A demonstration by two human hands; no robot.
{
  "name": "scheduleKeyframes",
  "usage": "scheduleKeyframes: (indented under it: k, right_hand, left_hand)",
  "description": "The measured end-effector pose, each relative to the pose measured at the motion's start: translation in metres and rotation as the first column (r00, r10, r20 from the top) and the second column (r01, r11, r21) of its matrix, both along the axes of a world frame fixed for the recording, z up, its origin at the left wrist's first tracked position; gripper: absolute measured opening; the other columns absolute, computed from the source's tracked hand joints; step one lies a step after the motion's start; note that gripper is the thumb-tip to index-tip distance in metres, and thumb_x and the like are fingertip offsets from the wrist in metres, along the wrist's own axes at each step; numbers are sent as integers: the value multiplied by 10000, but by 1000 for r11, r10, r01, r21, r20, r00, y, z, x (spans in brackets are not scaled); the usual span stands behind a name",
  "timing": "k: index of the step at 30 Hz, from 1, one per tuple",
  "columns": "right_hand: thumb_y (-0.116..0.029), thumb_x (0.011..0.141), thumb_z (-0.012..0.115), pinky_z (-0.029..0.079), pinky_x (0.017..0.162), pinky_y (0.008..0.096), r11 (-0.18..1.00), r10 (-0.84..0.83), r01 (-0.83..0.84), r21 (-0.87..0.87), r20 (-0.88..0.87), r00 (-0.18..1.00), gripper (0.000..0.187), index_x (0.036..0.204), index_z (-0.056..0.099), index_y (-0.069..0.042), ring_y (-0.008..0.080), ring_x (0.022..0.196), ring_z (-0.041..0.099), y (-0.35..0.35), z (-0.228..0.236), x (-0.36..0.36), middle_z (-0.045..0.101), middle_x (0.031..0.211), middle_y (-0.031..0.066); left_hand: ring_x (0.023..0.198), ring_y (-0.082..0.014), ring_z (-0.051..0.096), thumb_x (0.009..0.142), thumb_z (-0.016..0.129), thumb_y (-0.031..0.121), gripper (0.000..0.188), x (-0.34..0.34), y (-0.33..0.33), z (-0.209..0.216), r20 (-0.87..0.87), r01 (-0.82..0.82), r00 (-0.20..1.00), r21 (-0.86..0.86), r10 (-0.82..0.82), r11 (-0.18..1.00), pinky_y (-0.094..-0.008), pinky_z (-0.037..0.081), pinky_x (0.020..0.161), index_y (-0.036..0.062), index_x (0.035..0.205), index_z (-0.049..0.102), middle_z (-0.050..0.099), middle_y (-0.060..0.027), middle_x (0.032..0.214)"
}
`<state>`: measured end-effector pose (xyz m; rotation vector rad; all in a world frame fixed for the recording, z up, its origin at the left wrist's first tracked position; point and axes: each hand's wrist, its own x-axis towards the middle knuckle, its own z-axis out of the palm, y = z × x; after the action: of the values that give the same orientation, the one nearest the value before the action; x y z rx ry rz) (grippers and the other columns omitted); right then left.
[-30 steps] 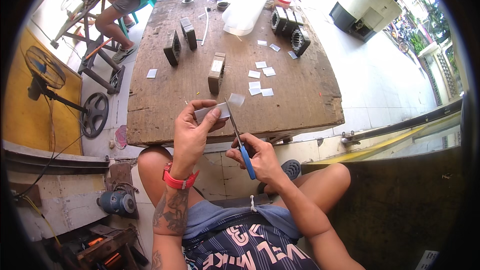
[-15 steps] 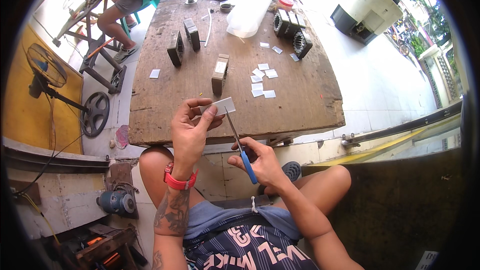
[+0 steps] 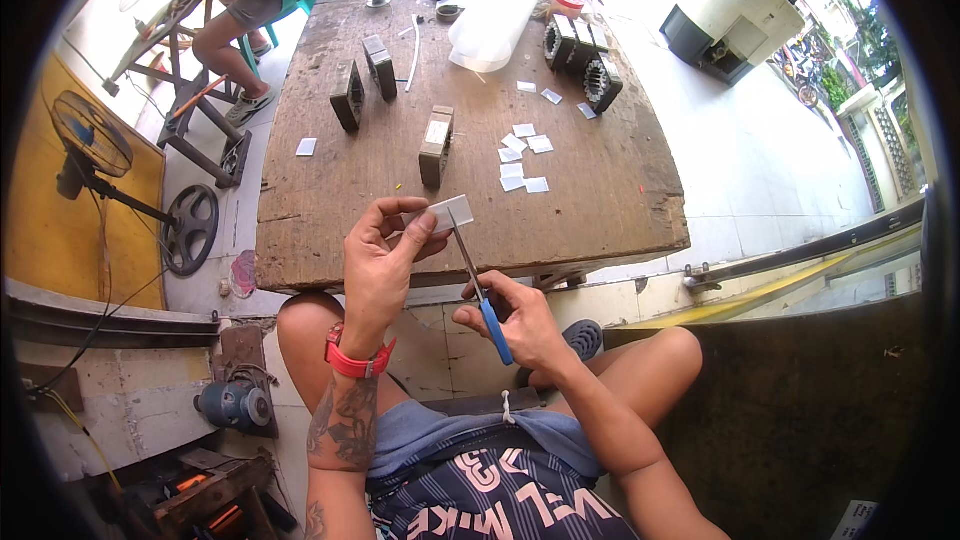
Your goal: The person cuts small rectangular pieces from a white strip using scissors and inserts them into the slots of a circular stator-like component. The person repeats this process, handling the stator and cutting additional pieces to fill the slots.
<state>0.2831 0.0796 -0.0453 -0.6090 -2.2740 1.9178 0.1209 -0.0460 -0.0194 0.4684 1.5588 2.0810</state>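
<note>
In the head view, you are sitting at a worn brown wooden tabletop [image 3: 340, 230]. Your left hand [image 3: 385, 248] is pinching a thin, flat, cloudy-white strip [image 3: 457, 212] between its thumb and fingers. Your right hand [image 3: 520, 318] is gripping a pair of scissors with blue handles and thin grey metal blades [image 3: 491, 324], so both hands are holding something.

The strip is hanging over the near part of the tabletop, and its free end is sticking out to the right of your left hand. Its long side is running from left to right, tipping up a bit at the right end. Your left hand is the nearer one, because it is touching the strip. Your right hand is sitting lower and farther right, with only the scissors reaching up. The blades are pointing up and slightly left, going across the strip near its free end. I cannot tell if the strip is lying between the blades.

Past the strip, a grey-brown, ring-shaped metal block [image 3: 433, 162] is standing on its edge. Small, flat white pieces [image 3: 536, 185] are lying to its right. A big cloudy-white plastic roll [image 3: 495, 20] is lying farther back.
</note>
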Motion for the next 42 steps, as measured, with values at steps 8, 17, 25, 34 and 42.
scheduleKeyframes:
  k: [8, 17, 25, 34, 42]
  right_hand:
    - [-401, 903, 866, 410, 578, 267, 998, -53, 51, -36, -41, 998, 466, 1074, 696, -1, 73, 647, 499, -2, -1, -3, 599, 678, 7]
    - [-430, 892, 868, 437, 597, 276, 998, -64, 64, 2, -51, 997, 509, 1099, 688, -1, 90, 660, 530, 1, -3, 1, 607, 692, 22]
    - [-529, 851, 872, 446, 616, 308, 998, -16, 16, 56, -7, 1000, 635, 1140, 690, 7, 119, 681, 523, -4, -1, -2, 588, 707, 40]
    - [-468, 877, 867, 454, 632, 287, 999, 3, -3, 53, -7, 1000, 558, 1127, 687, -2, 100, 704, 540, -3, 2, -2, 610, 741, 26]
    - [-512, 863, 869, 430, 600, 303, 1000, -7, 7, 20, -11, 1000, 606, 1116, 684, 6, 113, 668, 507, -3, -3, -2, 568, 689, 30]
  left_hand:
    - [969, -228, 765, 1033, 701, 102, 262, 2, 1, -1, 36, 47, 998, -16, -47, 999, -340, 665, 862, -49, 1234, 625, 713, -138, 1065]
    - [943, -211, 771, 1029, 700, 97, 255, 0, 2, -1, 9, -79, 997, 35, 79, 996, -318, 655, 806, -9, 1243, 612, 690, -131, 1084]
    - [973, -213, 764, 1024, 706, 75, 256, 3, 1, -2, -25, -39, 999, 6, 39, 999, -330, 649, 849, 17, 1256, 614, 745, -162, 1093]
    - [974, -215, 763, 1021, 714, 84, 271, 1, 0, -5, -7, -10, 1000, -2, 10, 1000, -338, 649, 858, 9, 1255, 599, 756, -178, 1077]
    - [974, -223, 764, 1024, 715, 99, 302, 0, 1, -3, -7, -1, 1000, -12, 1, 1000, -346, 650, 856, -2, 1274, 578, 751, -188, 1072]
